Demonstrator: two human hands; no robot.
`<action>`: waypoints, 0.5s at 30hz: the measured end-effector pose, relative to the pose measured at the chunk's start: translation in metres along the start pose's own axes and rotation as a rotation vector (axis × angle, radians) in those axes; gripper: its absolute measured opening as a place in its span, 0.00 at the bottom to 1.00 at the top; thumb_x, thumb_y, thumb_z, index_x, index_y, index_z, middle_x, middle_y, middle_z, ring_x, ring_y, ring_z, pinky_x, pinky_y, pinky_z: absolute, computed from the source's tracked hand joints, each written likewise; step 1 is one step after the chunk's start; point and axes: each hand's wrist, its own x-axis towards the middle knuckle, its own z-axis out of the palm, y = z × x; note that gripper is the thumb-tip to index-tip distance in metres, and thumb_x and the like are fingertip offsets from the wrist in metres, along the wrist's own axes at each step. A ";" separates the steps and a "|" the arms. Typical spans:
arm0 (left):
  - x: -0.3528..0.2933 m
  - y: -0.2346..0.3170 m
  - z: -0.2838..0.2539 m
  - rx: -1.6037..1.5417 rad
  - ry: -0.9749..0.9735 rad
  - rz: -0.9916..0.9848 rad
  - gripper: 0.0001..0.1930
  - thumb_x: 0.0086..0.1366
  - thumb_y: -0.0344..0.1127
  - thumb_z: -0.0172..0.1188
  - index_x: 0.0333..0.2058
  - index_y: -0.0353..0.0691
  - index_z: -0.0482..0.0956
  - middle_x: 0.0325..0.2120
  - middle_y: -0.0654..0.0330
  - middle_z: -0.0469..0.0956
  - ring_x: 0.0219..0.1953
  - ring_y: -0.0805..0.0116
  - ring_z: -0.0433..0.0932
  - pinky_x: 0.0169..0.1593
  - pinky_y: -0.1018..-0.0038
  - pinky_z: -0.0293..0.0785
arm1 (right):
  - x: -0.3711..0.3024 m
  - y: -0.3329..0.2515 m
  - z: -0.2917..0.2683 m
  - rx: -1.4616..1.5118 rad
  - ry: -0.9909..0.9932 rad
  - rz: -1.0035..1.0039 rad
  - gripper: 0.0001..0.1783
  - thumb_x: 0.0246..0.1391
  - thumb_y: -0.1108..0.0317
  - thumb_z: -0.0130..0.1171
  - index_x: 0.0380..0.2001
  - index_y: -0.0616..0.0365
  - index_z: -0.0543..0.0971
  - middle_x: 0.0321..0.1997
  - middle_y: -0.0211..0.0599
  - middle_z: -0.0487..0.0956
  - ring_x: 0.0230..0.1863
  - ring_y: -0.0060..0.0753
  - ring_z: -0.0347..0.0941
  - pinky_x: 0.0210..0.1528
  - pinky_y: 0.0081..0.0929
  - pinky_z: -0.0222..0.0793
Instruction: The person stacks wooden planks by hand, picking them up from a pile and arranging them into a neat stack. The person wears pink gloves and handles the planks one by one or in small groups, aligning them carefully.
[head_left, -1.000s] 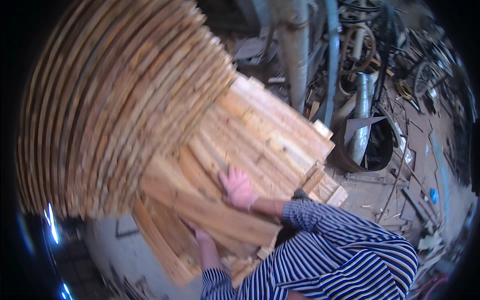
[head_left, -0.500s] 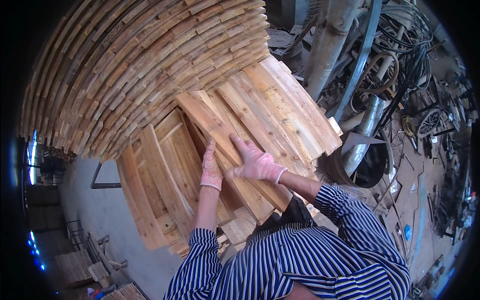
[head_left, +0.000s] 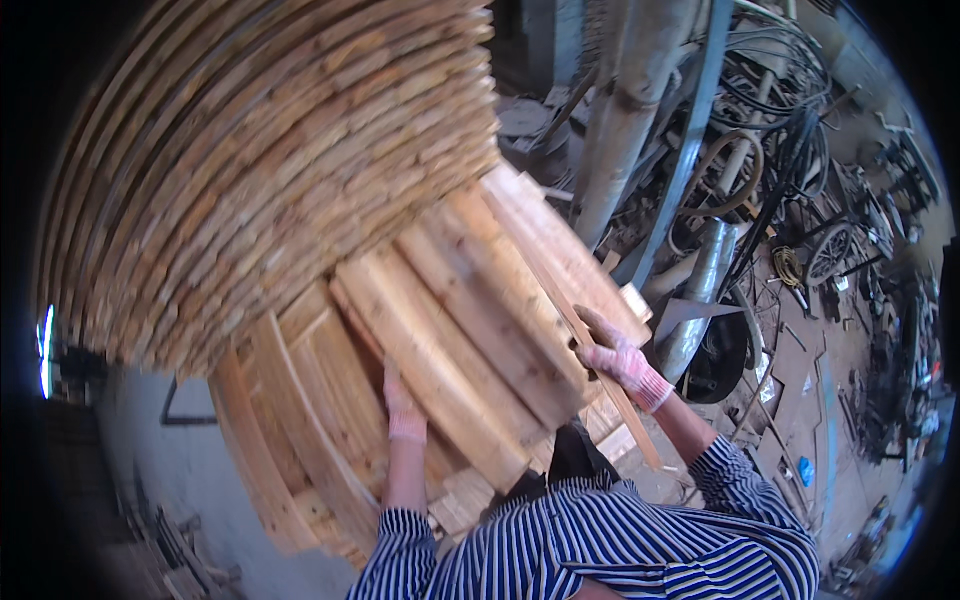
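Both my hands wear pinkish-white knitted gloves. My right hand (head_left: 625,365) grips a wooden board (head_left: 630,415), which is tilted up so that its narrow edge shows. My left hand (head_left: 404,408) rests with fingers stretched out along the left edge of another wooden board (head_left: 430,365), which lies flat on the layer in front of me. Blur softens the left fingertips. Between my hands lie more boards, among them a darker wide board (head_left: 500,325). A pale board (head_left: 560,235) lies beyond the right hand.
A tall stack of planks (head_left: 290,150) rises at the far left, end faces showing. More boards (head_left: 265,450) lie loosely at the left. On the right stand a thick pipe (head_left: 635,110) and a blue-grey metal bar (head_left: 690,150). Scrap, cables (head_left: 800,140) and a dark round container (head_left: 720,360) fill the floor there.
My right hand has moved right, from the board in the middle to a board now tilted on edge. The middle board now lies flat. My left hand stays beside its left edge.
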 end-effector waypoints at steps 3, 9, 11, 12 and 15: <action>-0.007 -0.002 0.009 0.106 0.049 0.003 0.45 0.69 0.68 0.50 0.73 0.39 0.55 0.70 0.53 0.61 0.69 0.51 0.63 0.71 0.57 0.60 | 0.004 -0.024 -0.056 -0.120 0.127 0.088 0.56 0.48 0.50 0.74 0.74 0.56 0.58 0.72 0.53 0.65 0.73 0.47 0.60 0.75 0.38 0.53; -0.008 -0.010 0.014 0.171 0.182 0.040 0.47 0.69 0.72 0.44 0.74 0.42 0.54 0.71 0.51 0.60 0.70 0.50 0.62 0.72 0.57 0.58 | 0.124 -0.135 -0.127 -0.676 0.208 0.027 0.53 0.46 0.38 0.64 0.70 0.57 0.64 0.62 0.52 0.77 0.61 0.45 0.75 0.64 0.35 0.68; 0.005 -0.025 0.015 0.155 0.169 0.017 0.47 0.68 0.73 0.44 0.73 0.42 0.55 0.70 0.50 0.61 0.69 0.50 0.63 0.72 0.56 0.59 | 0.241 -0.192 -0.176 -0.839 0.202 0.020 0.52 0.46 0.37 0.64 0.69 0.57 0.66 0.62 0.54 0.75 0.63 0.48 0.72 0.64 0.39 0.68; 0.007 -0.028 0.012 0.132 0.113 -0.012 0.47 0.68 0.73 0.43 0.73 0.42 0.56 0.70 0.50 0.62 0.68 0.49 0.63 0.72 0.55 0.59 | 0.293 -0.216 -0.185 -0.743 0.501 -0.276 0.56 0.48 0.32 0.62 0.71 0.56 0.62 0.69 0.55 0.68 0.68 0.52 0.67 0.67 0.43 0.65; 0.013 -0.015 -0.001 0.126 0.035 -0.001 0.47 0.67 0.74 0.44 0.72 0.43 0.58 0.68 0.50 0.63 0.67 0.49 0.65 0.70 0.53 0.61 | 0.352 -0.329 -0.141 -0.430 0.728 -0.480 0.55 0.52 0.29 0.58 0.73 0.53 0.60 0.73 0.57 0.62 0.72 0.52 0.62 0.69 0.44 0.64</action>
